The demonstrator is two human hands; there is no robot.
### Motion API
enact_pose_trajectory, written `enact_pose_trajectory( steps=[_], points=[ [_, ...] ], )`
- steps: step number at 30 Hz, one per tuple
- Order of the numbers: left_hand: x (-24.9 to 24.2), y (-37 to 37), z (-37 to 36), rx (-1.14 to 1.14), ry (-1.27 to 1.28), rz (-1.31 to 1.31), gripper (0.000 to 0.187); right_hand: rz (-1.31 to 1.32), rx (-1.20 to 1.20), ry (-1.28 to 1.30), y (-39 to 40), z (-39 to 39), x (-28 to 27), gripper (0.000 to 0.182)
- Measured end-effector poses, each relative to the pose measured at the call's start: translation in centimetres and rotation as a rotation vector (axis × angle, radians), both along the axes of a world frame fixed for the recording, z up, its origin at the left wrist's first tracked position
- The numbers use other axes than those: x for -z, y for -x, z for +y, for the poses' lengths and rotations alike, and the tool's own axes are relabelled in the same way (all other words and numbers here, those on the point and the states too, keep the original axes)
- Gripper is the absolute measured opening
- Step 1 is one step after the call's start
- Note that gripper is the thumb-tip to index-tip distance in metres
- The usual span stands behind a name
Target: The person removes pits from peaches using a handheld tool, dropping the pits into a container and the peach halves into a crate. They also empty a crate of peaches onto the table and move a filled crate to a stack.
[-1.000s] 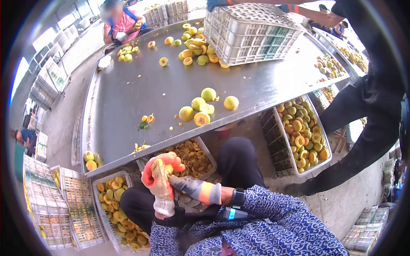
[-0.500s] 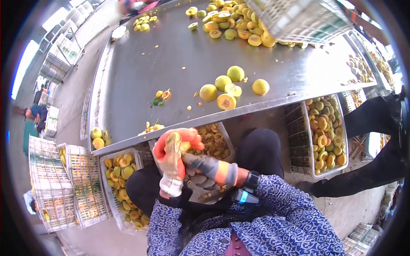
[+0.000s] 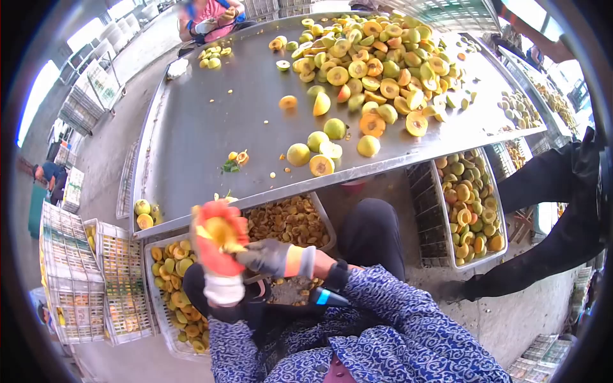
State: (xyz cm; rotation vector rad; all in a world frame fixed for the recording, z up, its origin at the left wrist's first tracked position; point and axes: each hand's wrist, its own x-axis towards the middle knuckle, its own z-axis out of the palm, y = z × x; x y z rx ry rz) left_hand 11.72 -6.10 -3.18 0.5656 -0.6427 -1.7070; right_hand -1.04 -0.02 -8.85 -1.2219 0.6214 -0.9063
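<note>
In my left hand (image 3: 216,255), gloved in orange-red with a white cuff, lies a peach half (image 3: 219,231), blurred, its yellow cut face turned up and my fingers curled around it. My right hand (image 3: 274,258), in a dark glove with an orange band, is closed beside it, its fingertips at the fruit's lower edge. A small yellowish-brown tip shows at those fingertips, too blurred to name. Both hands are above my lap, just in front of the metal table (image 3: 211,153). Whole and cut peaches (image 3: 298,154) sit near the table's front edge.
A large heap of peach halves (image 3: 377,70) covers the back right of the table. Below stand a crate of pits and scraps (image 3: 322,220), a left crate of halves (image 3: 167,319) and a right crate (image 3: 452,246). Someone's dark-trousered leg (image 3: 530,262) is at right; another person (image 3: 214,19) sits behind.
The crate at the back right has moved up and away, and many more peach halves now lie spread on the table. My left hand has shifted left and turned, showing the peach half.
</note>
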Motion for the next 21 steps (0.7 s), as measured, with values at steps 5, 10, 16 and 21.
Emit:
enact_pose_trajectory(
  steps=[5,10,16,21],
  points=[
    [2.8,-19.0,-4.0,-0.252,0.174,-0.06,0.044,-0.169,-0.051,-0.602,-0.6,0.9,0.2,0.053],
    [4.5,-32.2,-7.2,-0.718,0.247,-1.114,0.034,-0.081,0.214,-0.7,-0.8,1.3,3.1,0.053],
    [-3.9,-5.0,-4.0,-0.397,0.315,-1.126,0.03,-0.334,0.421,-0.745,0.8,1.5,1.3,0.038],
    [1.9,5.8,-3.9,-0.11,0.533,-1.037,0.024,-0.028,0.536,-0.416,8.5,3.9,-4.5,0.035]
  ],
)
